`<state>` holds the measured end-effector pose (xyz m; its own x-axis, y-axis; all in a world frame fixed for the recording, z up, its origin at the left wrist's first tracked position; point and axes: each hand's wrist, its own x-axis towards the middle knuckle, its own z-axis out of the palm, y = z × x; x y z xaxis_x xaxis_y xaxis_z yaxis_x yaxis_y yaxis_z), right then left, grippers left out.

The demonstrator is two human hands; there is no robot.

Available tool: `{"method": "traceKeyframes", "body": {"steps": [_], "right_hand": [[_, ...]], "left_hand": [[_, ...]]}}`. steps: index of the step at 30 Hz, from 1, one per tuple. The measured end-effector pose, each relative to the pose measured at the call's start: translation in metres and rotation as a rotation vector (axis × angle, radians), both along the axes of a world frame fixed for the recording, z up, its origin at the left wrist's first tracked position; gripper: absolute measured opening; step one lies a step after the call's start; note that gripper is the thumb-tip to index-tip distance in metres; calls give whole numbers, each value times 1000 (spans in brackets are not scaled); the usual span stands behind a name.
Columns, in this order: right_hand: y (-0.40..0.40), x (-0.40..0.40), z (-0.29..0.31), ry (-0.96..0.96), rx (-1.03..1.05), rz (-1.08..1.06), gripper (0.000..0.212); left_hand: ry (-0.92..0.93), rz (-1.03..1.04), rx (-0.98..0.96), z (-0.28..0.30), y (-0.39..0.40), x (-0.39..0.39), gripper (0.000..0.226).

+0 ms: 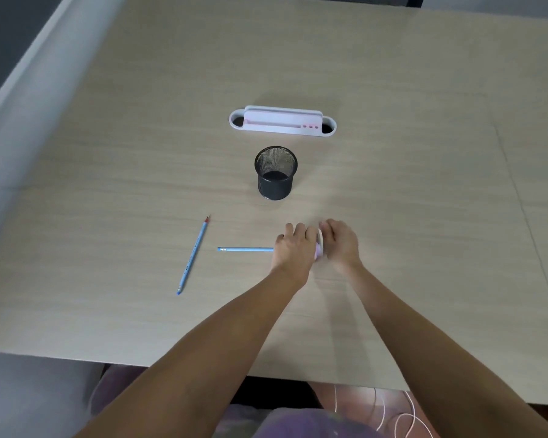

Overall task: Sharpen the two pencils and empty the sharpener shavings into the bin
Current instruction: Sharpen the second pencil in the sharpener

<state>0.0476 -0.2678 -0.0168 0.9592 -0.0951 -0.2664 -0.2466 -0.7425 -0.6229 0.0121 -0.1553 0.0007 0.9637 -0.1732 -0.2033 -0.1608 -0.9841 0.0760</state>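
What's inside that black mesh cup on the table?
The black mesh cup looks empty: only its dark bottom shows. The near inner wall is hidden by the rim, so small shavings there couldn't be seen.

I can read no words, brand names or numbers on anything in front of me. The blue pencil lying loose on the table has a few small dark marks along its barrel, but they are too small and blurred for me to make out as letters. The white holder at the back shows three small pink dots in a row on its face, which are marks only and spell nothing.
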Motion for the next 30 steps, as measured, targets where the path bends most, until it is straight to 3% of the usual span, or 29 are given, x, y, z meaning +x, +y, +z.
{"method": "traceKeyframes", "body": {"steps": [6,13,16,20,22,27,30], "right_hand": [[8,-61,-15,-22,-138,-98,19],[-11,-82,22,13,227,-3,38],[-11,-42,33,-12,189,21,37],[-3,0,16,73,150,-115,38],[1,-5,4,118,121,-170,21],[7,-64,-12,6,-50,-125,32],[1,-88,-6,-79,78,-86,43]], "left_hand": [[11,16,32,0,-2,-1,57],[0,1,50,-3,-2,-2,62],[1,-11,46,-3,-2,-1,62],[6,-11,37,-2,-1,-1,62],[12,-5,46,-2,-1,-1,62],[19,26,40,0,-4,-1,60],[15,21,28,-1,-3,-1,59]]}}
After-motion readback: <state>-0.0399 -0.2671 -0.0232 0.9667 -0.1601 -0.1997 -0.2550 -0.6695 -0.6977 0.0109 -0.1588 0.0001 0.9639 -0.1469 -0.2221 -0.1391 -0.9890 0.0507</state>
